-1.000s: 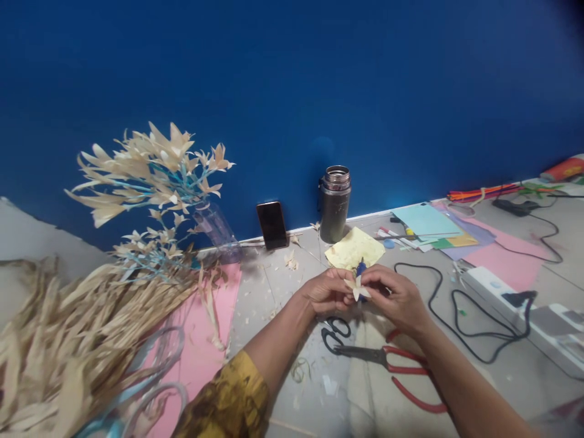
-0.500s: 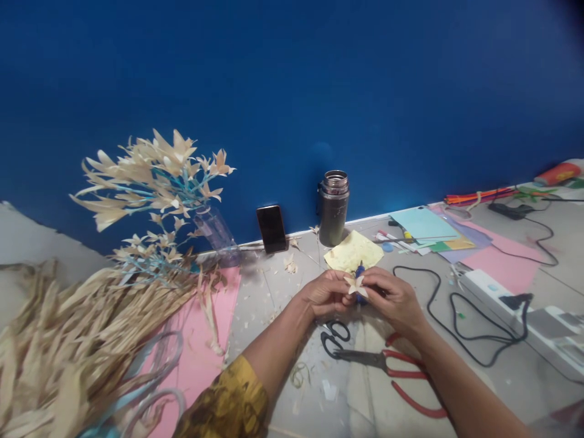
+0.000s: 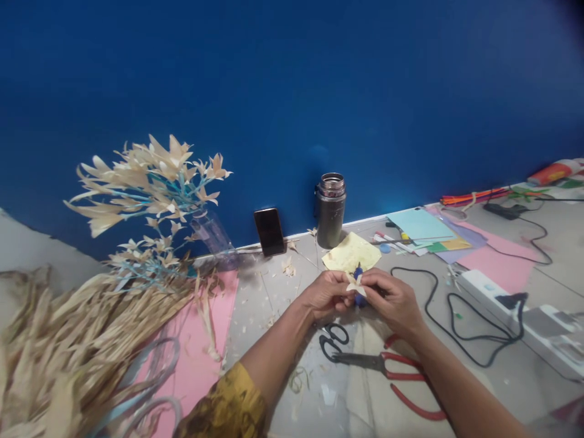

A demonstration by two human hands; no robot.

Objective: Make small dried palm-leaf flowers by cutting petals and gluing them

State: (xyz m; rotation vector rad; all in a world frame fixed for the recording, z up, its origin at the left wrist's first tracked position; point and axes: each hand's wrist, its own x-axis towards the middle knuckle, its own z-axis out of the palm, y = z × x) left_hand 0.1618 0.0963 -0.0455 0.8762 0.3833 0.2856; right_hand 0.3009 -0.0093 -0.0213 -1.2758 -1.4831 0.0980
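Note:
My left hand [image 3: 325,293] and my right hand [image 3: 393,300] meet above the floor, both pinched on a small cream flower of dried husk [image 3: 355,285] with a blue stem piece behind it. Fingers of both hands curl round it. Just below the hands lie black-handled scissors [image 3: 335,337] and red-handled shears [image 3: 392,374]. A yellow paper sheet [image 3: 350,253] lies right behind the flower.
At the left, a vase [image 3: 213,234] holds husk flowers [image 3: 146,182] on blue stems; dried husks [image 3: 77,328] lie heaped over pink paper [image 3: 205,340]. A phone [image 3: 270,231] and a steel flask [image 3: 331,210] stand against the blue wall. Coloured papers [image 3: 424,231], black cables [image 3: 460,316] and a power strip [image 3: 502,298] lie to the right.
The hands stay together on the flower, fingers shifting slightly. The view has tilted a little, so everything sits slightly lower and further left.

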